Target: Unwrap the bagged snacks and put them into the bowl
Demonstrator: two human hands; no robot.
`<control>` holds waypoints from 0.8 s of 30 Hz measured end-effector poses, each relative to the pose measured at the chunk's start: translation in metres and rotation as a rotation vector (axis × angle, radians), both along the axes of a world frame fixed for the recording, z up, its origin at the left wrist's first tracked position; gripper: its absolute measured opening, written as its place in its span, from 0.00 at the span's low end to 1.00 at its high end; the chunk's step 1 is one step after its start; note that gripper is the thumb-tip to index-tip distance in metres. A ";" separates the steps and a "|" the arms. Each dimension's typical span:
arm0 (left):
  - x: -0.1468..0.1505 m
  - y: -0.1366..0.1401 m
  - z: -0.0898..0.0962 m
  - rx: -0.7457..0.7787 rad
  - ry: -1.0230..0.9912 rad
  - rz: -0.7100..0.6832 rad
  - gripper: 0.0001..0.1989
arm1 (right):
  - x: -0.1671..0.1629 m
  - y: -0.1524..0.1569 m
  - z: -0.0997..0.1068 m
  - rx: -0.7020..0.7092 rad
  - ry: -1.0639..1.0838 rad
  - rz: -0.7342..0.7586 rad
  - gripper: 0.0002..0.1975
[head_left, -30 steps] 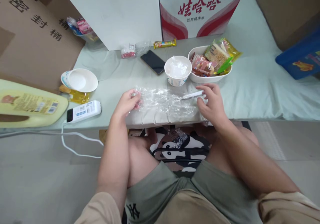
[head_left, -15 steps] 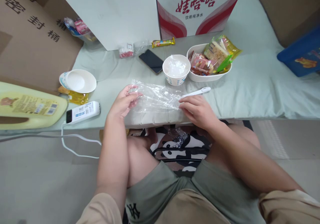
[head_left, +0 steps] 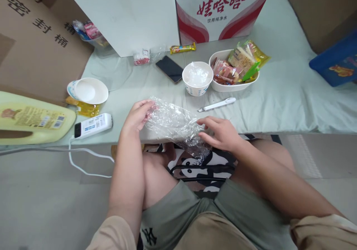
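A crumpled sheet of clear plastic wrap (head_left: 175, 118) spreads between my hands at the front edge of the cloth-covered surface, its lower part hanging over that edge. My left hand (head_left: 138, 115) pinches its left end between thumb and fingers. At the right end, my right hand (head_left: 219, 133) has its fingers apart beside the wrap; whether the fingertips touch it is hard to see. Just beyond my right hand lies a white utility knife (head_left: 216, 104). A paper bowl (head_left: 197, 80) with clear plastic inside stands behind the wrap.
An oval white container (head_left: 234, 86) of packaged snacks adjoins the bowl. A phone (head_left: 170, 68) and a yellow wrapped snack (head_left: 182, 48) lie behind. To the left are a tipped paper bowl (head_left: 95, 90), a white power bank (head_left: 93, 125) with a cable, and a yellow jug (head_left: 33, 118).
The plastic wrap has been lowered and spread toward me, over the front edge. My right hand has moved slightly nearer, its fingers opening, and the knife now shows whole.
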State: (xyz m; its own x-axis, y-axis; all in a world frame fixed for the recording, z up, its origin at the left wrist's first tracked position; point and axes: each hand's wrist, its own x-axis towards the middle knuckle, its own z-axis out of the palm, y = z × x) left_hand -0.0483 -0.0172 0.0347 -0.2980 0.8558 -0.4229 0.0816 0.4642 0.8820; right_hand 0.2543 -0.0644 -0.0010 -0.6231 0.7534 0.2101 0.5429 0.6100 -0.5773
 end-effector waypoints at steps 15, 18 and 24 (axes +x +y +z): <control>-0.003 0.005 -0.006 0.094 -0.025 0.066 0.04 | -0.006 -0.006 -0.012 0.184 -0.174 0.193 0.21; -0.003 0.006 -0.004 0.094 -0.030 0.092 0.05 | -0.004 -0.005 -0.007 0.206 -0.101 0.188 0.21; -0.009 0.010 -0.007 0.131 -0.076 0.150 0.06 | -0.003 -0.006 -0.008 0.046 -0.104 0.360 0.22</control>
